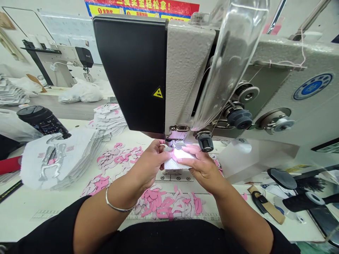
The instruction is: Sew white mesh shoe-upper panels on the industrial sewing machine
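two bare hands right at the needle! left hand (147, 164) narrow, fingertips pinching a small grey scrap (167, 149) onto a white mesh patch (176, 163). right hand (201, 169) holding that same patch, fingers (189, 150) pressed flat on it, just under the presser foot (177, 144) of one big grey-and-black sewing machine (185, 70). one metal bangle (116, 203) on the left wrist, two black sleeves (60, 225) at the elbows.

on the white table (31, 218), too many soft pink-and-white cutouts (159, 206) to count, curled shapes everywhere! two stacks of white cut pieces (109, 121) (66, 165) off to the left, one black flask (43, 120) beside them. a second sewing machine (60, 61) farther back.

up top, one red-and-yellow banner (143, 5), chinese characters, "轻松拿" readable. one yellow warning triangle (158, 93) on the machine, one round blue badge (313, 86), its lettering too small to read.
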Action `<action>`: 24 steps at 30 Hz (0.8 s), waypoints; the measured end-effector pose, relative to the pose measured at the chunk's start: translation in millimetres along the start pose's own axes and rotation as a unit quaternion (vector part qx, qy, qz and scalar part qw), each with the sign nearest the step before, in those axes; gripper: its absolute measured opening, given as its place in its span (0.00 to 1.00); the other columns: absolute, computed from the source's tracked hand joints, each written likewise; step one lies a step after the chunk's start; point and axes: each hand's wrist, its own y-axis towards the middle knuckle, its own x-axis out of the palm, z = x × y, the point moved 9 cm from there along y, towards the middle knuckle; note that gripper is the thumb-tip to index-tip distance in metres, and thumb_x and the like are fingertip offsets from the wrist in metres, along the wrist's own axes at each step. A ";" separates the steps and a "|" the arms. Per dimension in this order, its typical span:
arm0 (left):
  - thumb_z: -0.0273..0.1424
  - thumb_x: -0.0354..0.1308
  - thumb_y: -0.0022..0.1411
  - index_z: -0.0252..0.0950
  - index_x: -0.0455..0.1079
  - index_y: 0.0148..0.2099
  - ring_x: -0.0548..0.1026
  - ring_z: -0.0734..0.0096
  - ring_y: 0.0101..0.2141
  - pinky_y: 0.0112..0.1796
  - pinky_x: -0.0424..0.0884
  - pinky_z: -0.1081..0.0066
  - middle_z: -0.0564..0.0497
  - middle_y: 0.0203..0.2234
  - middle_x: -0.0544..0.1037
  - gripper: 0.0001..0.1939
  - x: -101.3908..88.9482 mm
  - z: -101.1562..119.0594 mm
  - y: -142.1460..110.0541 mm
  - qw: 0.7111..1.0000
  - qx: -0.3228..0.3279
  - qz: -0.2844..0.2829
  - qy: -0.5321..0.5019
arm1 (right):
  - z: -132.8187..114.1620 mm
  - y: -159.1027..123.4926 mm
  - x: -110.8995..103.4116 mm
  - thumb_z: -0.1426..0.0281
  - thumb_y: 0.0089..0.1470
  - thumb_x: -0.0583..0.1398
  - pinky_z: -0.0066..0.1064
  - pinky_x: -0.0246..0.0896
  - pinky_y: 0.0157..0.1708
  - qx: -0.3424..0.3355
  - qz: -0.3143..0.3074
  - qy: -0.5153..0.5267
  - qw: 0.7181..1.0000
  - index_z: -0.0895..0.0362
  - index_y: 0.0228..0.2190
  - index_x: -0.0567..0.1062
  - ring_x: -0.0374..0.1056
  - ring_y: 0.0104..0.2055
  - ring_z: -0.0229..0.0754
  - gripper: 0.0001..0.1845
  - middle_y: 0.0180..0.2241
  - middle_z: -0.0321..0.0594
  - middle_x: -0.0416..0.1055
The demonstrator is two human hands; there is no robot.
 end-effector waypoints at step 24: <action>0.27 0.61 0.51 0.38 0.65 0.37 0.67 0.78 0.26 0.25 0.59 0.76 0.57 0.28 0.69 0.10 9.9 3.0 1.2 1.000 -0.005 -0.001 0.016 | 27.7 4.0 2.8 0.67 0.64 0.57 0.37 0.67 0.49 0.031 -0.043 0.104 0.993 0.44 0.46 0.78 0.70 0.51 0.41 0.13 0.53 0.40 0.69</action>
